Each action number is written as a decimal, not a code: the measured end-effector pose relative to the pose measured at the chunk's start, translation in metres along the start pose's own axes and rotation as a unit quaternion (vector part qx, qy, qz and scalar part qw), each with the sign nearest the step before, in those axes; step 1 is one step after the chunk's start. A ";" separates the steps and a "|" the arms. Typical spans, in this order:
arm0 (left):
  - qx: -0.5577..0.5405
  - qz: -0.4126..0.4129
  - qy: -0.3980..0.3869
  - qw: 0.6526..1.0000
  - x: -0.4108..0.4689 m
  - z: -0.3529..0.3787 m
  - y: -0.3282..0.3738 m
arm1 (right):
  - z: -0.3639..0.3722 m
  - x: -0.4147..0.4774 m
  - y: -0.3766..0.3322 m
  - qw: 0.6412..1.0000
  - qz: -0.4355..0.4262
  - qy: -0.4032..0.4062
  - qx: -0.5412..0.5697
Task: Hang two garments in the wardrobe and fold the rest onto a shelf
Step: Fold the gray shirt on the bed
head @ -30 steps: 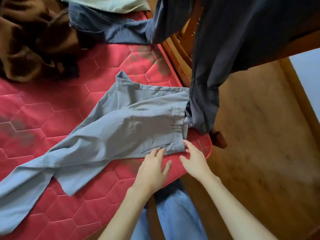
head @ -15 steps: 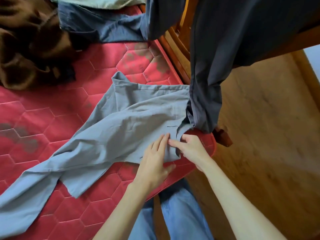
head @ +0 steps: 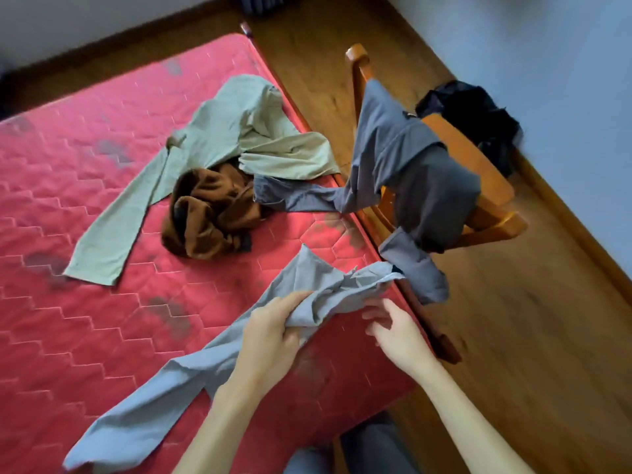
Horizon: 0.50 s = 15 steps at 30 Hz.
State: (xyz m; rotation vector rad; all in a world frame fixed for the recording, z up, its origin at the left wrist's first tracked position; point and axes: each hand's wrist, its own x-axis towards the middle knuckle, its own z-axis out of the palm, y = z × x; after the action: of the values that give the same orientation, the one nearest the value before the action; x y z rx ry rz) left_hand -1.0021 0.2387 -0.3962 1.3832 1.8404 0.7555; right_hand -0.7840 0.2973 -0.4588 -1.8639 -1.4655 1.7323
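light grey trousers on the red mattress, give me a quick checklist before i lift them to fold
1. Left hand has a grip on the light grey trousers: ok.
2. Right hand holding the waistband: not ok, open beside it.
3. Trouser legs off the red quilted mattress: not ok, they trail across it.
4. Waistband free of the dark grey garment draped on the wooden chair: cannot tell.
5. Trousers clear of the crumpled brown garment: ok.
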 end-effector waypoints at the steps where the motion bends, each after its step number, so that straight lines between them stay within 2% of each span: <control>1: 0.004 0.002 0.007 1.000 -0.006 -0.016 0.007 | -0.003 -0.004 -0.004 1.000 -0.006 0.020 -0.013; 7: -0.019 0.026 0.037 0.999 -0.046 -0.105 0.035 | -0.017 -0.015 -0.041 0.996 -0.047 0.075 -0.009; 9: -0.035 0.049 0.049 0.997 -0.057 -0.135 0.052 | -0.020 -0.012 -0.051 0.994 -0.057 0.080 -0.043; 12: -0.053 0.087 0.060 0.993 -0.067 -0.177 0.071 | -0.022 -0.007 -0.068 0.996 -0.077 0.032 0.038; 15: -0.054 0.117 0.102 0.986 -0.078 -0.218 0.080 | -0.015 -0.014 -0.105 0.988 -0.087 -0.051 0.116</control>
State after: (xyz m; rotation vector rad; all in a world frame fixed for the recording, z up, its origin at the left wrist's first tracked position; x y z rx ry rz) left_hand -1.1207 0.1758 -0.1919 1.5147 1.7765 1.1380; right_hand -0.8223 0.3443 -0.3704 -1.5061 -1.3501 1.8459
